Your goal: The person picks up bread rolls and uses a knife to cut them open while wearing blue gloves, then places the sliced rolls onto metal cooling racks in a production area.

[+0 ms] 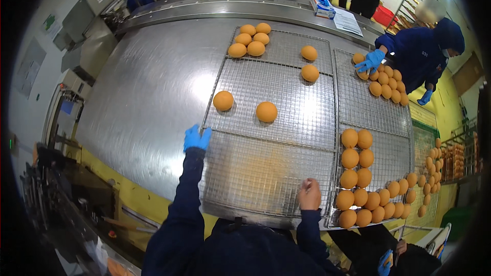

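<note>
A wire cooling rack [255, 148] lies on the steel table in front of me, with a few round golden-brown buns [266, 112] spaced out on it and a cluster of buns [250, 39] at its far left corner. My left hand [197, 139], in a blue glove, is at the rack's left edge with its fingers apart and holds nothing I can see. Over the near right part of the rack is my right hand [310, 194], bare, its fingers curled together. Whether anything small is between them is hidden.
A second wire rack [378, 145] on the right carries rows of buns [350, 158]. At its far end a co-worker's blue-gloved hand [372, 60] touches buns. A glove box [323, 6] and paper sheet [348, 22] lie on the back ledge. Another person [409, 258] is at lower right.
</note>
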